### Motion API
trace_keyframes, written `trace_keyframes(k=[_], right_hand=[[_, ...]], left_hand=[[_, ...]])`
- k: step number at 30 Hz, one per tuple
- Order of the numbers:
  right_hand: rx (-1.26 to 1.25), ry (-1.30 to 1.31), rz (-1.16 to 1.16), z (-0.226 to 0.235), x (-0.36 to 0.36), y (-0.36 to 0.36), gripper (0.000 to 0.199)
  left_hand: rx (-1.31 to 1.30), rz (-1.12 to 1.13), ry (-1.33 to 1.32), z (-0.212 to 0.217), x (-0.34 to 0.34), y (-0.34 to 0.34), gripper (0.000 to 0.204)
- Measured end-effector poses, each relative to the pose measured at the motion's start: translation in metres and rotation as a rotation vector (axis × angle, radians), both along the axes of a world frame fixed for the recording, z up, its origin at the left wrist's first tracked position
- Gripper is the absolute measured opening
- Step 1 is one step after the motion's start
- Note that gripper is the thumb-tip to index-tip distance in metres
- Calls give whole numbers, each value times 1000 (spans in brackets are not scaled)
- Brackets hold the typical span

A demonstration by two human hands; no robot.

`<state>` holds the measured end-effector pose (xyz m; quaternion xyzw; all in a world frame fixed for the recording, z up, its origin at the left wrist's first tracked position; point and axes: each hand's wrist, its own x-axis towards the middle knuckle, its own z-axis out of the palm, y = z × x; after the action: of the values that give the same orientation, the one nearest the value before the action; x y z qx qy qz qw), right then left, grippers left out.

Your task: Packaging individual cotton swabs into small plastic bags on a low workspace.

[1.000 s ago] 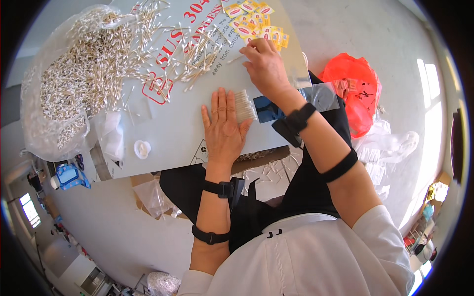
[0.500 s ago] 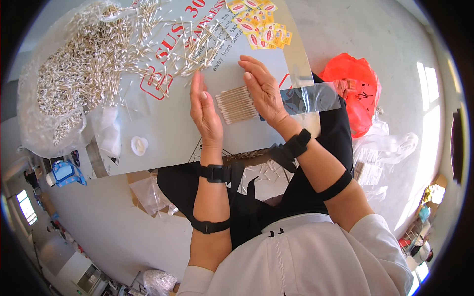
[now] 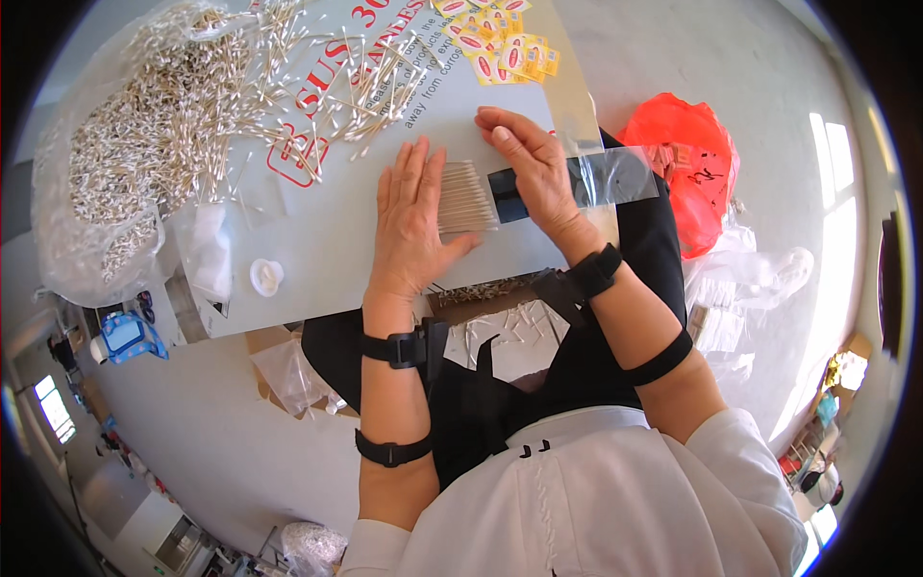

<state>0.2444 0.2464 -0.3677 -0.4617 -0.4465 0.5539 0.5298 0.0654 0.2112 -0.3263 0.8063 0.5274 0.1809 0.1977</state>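
A flat, even row of cotton swabs (image 3: 466,200) lies on the sheet-covered table in front of me. Against its left end rests my left hand (image 3: 411,216), fingers stretched flat and thumb spread along the near side. My right hand (image 3: 540,173) is just right of the row, standing on its edge with fingers loosely bent and nothing visible in them. Beneath that hand runs a clear plastic sleeve (image 3: 625,176) with a dark end piece (image 3: 507,197) showing between the hand and the swabs. Part of the sleeve is hidden by the right hand.
A big clear bag of loose swabs (image 3: 144,125) fills the far left, with more swabs (image 3: 375,87) scattered beside it. Yellow-and-white labels (image 3: 505,48) lie at the far edge. A small white dish (image 3: 267,277) sits left. Right of the table is a red bag (image 3: 687,173).
My left hand has turned palm down and moved right against the swab row. My right hand has shifted right, its fingers more bent, uncovering the sleeve's dark end. The swabs look more evenly lined up.
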Motion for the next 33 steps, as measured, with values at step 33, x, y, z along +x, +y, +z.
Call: trace_keyframes(k=[33], right_hand=[[-83, -193, -84, 11, 30, -31, 13]], left_hand=[[46, 122, 150, -8, 9, -21, 91]])
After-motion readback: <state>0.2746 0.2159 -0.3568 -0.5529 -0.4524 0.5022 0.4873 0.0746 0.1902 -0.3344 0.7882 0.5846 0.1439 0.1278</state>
